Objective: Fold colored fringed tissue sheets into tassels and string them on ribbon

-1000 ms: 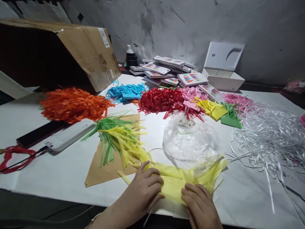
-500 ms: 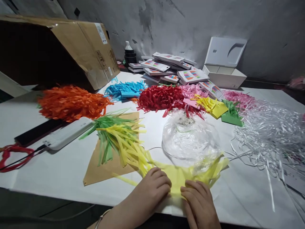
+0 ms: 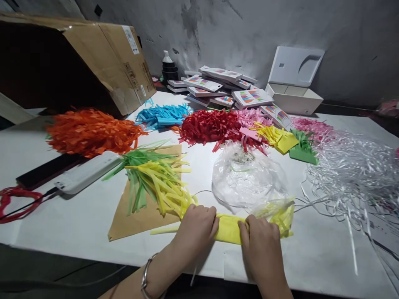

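A yellow tissue sheet [image 3: 230, 229], folded into a flat band, stretches between my hands over the white table. My left hand [image 3: 199, 224], with a bracelet at the wrist, is closed on the band's left part. Around its right part, the fingers of my right hand [image 3: 261, 232] are curled. Loose yellow ends stick out past my right hand. Left of my hands, cut yellow strips [image 3: 165, 182] and green strips [image 3: 137, 193] lie on a brown paper sheet [image 3: 124, 224]. A clear plastic bag [image 3: 249, 178] rests just beyond the band and partly covers its right end.
Orange fringe [image 3: 93, 133], blue fringe [image 3: 163, 116] and red fringe [image 3: 212, 126] lie across the back. Silver strands [image 3: 358, 170] spread at right. A cardboard box [image 3: 109, 62], stacked packs [image 3: 218, 85] and an open white box [image 3: 293, 97] stand behind. A white power bank [image 3: 87, 172] lies left.
Both hands have moved a little forward, and their fingers have curled more tightly. The yellow sheet between them now looks narrower and thicker.
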`<state>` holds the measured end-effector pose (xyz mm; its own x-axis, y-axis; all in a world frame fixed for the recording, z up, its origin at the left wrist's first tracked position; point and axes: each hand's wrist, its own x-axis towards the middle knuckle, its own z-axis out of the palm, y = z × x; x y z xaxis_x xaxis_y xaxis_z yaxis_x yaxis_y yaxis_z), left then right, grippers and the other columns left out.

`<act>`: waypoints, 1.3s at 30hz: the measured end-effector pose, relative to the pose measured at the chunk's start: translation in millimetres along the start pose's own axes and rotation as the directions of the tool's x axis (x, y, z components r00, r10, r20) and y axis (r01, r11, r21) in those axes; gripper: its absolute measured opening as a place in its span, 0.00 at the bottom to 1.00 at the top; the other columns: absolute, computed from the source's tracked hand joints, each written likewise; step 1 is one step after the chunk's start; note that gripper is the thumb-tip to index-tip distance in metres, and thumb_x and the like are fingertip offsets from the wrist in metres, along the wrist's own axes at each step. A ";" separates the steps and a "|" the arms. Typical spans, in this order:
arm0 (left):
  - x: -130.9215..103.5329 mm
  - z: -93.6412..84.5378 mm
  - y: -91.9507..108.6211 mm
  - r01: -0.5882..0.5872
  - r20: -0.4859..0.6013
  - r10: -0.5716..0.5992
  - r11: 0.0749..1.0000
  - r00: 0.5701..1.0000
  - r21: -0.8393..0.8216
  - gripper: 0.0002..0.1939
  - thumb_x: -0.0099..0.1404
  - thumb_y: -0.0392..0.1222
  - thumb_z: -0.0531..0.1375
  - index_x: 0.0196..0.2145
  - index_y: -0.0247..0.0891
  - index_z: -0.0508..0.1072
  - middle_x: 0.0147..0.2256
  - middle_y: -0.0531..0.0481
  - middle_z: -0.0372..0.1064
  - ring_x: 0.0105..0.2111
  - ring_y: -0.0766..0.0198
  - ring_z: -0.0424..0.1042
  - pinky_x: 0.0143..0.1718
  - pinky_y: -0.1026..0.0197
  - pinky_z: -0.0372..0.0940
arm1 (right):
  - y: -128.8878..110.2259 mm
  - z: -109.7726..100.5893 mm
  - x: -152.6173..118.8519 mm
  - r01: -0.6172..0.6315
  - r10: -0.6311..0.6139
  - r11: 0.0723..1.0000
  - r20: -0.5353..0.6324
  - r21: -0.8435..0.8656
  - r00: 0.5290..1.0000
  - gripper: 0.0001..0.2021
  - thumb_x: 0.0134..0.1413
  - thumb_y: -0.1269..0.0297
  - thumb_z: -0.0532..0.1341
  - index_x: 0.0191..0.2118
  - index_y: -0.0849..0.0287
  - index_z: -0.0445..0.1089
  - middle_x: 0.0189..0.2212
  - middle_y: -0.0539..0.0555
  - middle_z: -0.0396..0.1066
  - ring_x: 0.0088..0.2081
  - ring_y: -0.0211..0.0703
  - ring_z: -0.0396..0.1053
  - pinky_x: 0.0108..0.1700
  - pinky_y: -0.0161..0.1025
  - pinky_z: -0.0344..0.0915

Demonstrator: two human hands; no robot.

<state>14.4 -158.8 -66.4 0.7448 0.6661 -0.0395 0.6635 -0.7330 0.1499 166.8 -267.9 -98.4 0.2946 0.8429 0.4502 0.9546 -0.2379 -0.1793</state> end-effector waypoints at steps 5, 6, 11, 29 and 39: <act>2.4 3.3 -3.1 -0.002 0.009 0.003 1.000 1.000 -0.031 0.13 0.68 0.36 0.54 0.27 0.38 0.72 0.24 0.44 0.74 0.27 0.51 0.74 0.32 0.54 0.60 | -1.2 -20.2 -2.7 0.119 -0.119 0.993 -0.170 -0.011 0.978 0.07 0.66 0.71 0.54 0.42 0.60 0.70 0.39 0.61 0.74 0.44 0.56 0.69 0.49 0.55 0.58; 3.0 3.4 -3.8 -0.002 0.007 0.002 0.999 1.000 -0.040 0.13 0.68 0.36 0.54 0.26 0.38 0.71 0.24 0.45 0.74 0.26 0.52 0.74 0.32 0.54 0.61 | -2.6 -21.5 -4.7 0.217 -0.206 0.975 -0.174 0.047 0.963 0.08 0.65 0.74 0.55 0.45 0.60 0.70 0.41 0.61 0.74 0.46 0.55 0.70 0.52 0.55 0.58; 2.5 -2.8 -12.8 0.019 -0.036 -0.023 0.993 0.999 -0.113 0.12 0.68 0.35 0.53 0.28 0.38 0.71 0.25 0.47 0.73 0.27 0.56 0.73 0.31 0.56 0.63 | -6.3 -9.9 -12.8 0.447 -0.435 0.869 -0.103 0.212 0.894 0.12 0.64 0.79 0.53 0.43 0.62 0.71 0.34 0.56 0.74 0.38 0.47 0.70 0.46 0.46 0.63; -40.1 17.4 -29.6 -0.282 -0.278 0.171 0.857 0.945 -0.432 0.13 0.72 0.35 0.51 0.34 0.40 0.74 0.43 0.44 0.71 0.47 0.52 0.66 0.54 0.43 0.60 | 7.7 -5.2 -25.0 0.209 -0.225 0.898 -0.005 0.388 0.974 0.16 0.72 0.68 0.47 0.33 0.56 0.67 0.31 0.51 0.69 0.36 0.43 0.64 0.51 0.47 0.52; -20.5 11.9 -18.8 -0.078 -0.219 0.040 0.983 0.975 -0.168 0.10 0.66 0.32 0.56 0.27 0.37 0.72 0.36 0.45 0.70 0.40 0.51 0.68 0.44 0.44 0.63 | -0.8 -10.1 -9.3 0.089 -0.089 0.992 0.000 0.088 0.996 0.11 0.68 0.68 0.53 0.33 0.57 0.67 0.32 0.54 0.68 0.37 0.49 0.65 0.49 0.52 0.54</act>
<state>-12.5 -160.3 -80.2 0.7372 0.6503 0.1835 0.5822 -0.7491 0.3160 163.7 -280.4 -93.5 0.2081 0.8610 0.4641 0.9695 -0.1186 -0.2147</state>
